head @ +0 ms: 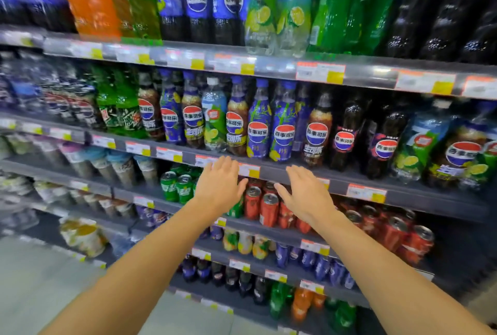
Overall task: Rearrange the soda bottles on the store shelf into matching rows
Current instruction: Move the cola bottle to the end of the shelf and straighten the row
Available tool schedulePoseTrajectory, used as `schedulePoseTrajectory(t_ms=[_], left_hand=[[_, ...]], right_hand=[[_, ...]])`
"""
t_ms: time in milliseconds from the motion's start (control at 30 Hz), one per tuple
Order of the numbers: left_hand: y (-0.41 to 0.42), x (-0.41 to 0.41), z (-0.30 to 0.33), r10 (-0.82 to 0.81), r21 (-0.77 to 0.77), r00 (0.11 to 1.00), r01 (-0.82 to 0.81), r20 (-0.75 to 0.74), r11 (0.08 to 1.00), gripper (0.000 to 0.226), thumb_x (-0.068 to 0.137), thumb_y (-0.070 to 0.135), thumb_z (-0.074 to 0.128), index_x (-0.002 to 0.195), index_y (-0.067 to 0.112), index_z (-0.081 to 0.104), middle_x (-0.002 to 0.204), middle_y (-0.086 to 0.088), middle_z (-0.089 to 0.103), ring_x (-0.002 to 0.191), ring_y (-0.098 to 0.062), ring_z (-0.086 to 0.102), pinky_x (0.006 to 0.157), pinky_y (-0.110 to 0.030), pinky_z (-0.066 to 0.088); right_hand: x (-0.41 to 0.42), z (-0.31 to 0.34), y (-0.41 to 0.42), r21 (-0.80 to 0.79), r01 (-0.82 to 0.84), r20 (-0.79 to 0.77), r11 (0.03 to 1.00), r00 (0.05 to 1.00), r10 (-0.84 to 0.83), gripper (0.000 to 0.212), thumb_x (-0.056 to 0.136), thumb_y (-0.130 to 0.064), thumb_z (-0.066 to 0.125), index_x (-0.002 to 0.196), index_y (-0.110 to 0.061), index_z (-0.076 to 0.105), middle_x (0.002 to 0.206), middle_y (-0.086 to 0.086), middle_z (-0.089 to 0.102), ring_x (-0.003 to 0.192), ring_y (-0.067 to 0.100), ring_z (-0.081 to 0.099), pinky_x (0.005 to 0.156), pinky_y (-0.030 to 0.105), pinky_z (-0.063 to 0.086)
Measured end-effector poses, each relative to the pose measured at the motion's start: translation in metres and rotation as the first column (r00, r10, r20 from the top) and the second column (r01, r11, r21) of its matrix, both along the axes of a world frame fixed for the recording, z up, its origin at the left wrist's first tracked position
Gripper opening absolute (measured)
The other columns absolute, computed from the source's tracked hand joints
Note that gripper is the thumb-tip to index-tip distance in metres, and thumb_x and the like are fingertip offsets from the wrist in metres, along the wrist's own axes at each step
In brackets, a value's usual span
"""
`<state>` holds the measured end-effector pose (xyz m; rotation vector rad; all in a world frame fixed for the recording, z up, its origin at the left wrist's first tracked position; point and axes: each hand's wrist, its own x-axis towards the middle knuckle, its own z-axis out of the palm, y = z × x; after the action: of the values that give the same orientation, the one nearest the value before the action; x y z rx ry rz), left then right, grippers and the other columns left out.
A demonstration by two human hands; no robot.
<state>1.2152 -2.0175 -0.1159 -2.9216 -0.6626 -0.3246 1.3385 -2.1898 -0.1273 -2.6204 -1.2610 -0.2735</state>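
Observation:
On the middle shelf (295, 172) stands a mixed front row of soda bottles. From left: a brown-labelled Pepsi bottle (192, 114), a clear lime 7-Up bottle (214, 117), another brown Pepsi bottle (236, 119), then two blue bamboo-print Pepsi bottles (258, 122) (283, 125). Further right stand a brown Pepsi bottle (317, 130) and dark-labelled Pepsi bottles (347, 133). My left hand (219, 184) is raised with straight fingers just below the shelf edge, under the 7-Up bottle. My right hand (306, 195) hovers beside it, fingers spread, holding nothing.
Large bottles fill the top shelf (269, 64). Green cans (174, 185) and red cans (266, 207) sit on the shelf behind my hands. Small bottles line the lower shelves. Green bottles (118, 103) stand at the left of the middle shelf. Pale floor (40, 281) lies at lower left.

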Motion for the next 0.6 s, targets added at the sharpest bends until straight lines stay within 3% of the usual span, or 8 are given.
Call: schedulePoseTrajectory(t_ms=[300,400,600], left_hand=[[0.010,-0.010,0.007,0.009,0.050,1.000,-0.010,0.019,0.999,0.063,0.101,0.048,0.030,0.148,0.006,0.028,0.154,-0.012,0.033,0.145,-0.027,0.025,0.116,-0.044,0.027],[0.006,0.002,0.009,-0.039,0.079,0.998,0.035,0.045,0.996,0.061,0.100,0.047,0.033,0.144,0.006,0.034,0.148,-0.011,0.040,0.140,-0.027,0.032,0.113,-0.043,0.030],[-0.005,0.031,0.005,-0.167,0.095,0.979,0.156,0.119,0.983,0.055,0.094,0.041,0.050,0.130,0.000,0.052,0.132,-0.017,0.057,0.126,-0.033,0.051,0.101,-0.049,0.044]], right_hand=[[-0.009,0.009,0.017,0.024,-0.005,-0.031,1.000,1.000,0.005,0.062,0.101,-0.047,0.039,0.148,-0.007,0.034,0.151,0.010,0.042,0.141,0.027,0.034,0.115,0.034,0.024],[-0.005,0.008,0.011,0.034,0.009,-0.014,0.999,1.000,-0.009,0.060,0.101,-0.047,0.041,0.145,-0.006,0.037,0.145,0.011,0.047,0.136,0.029,0.039,0.112,0.035,0.028],[0.008,0.007,-0.011,0.089,0.099,-0.008,0.991,0.995,-0.099,0.050,0.097,-0.045,0.048,0.122,-0.002,0.055,0.114,0.013,0.061,0.112,0.033,0.053,0.098,0.040,0.041]])
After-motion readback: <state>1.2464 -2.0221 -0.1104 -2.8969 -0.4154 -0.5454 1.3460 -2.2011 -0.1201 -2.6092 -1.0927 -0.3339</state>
